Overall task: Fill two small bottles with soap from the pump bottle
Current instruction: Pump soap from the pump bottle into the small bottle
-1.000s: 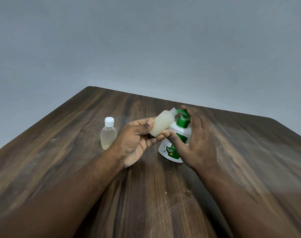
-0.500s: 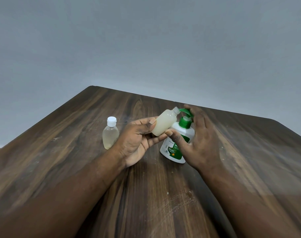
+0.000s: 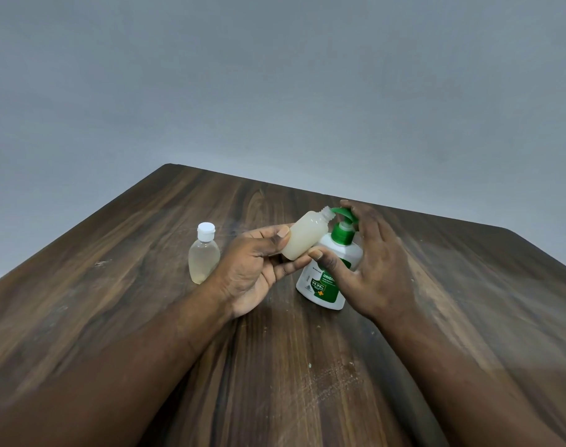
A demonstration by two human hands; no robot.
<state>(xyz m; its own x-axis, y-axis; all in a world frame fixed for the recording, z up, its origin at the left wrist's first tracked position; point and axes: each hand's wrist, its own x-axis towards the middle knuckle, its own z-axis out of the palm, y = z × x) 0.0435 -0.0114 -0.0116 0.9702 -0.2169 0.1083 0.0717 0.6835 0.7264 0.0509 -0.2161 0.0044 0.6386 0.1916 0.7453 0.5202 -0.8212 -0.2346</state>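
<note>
Left hand point(image 3: 252, 272) grips tilted small bottle point(image 3: 302, 237); right hand point(image 3: 375, 269) rests straight fingers atop pump bottle point(image 3: 322, 287)

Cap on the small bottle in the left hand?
No: the small bottle in the left hand shows a bare threaded neck.
</note>
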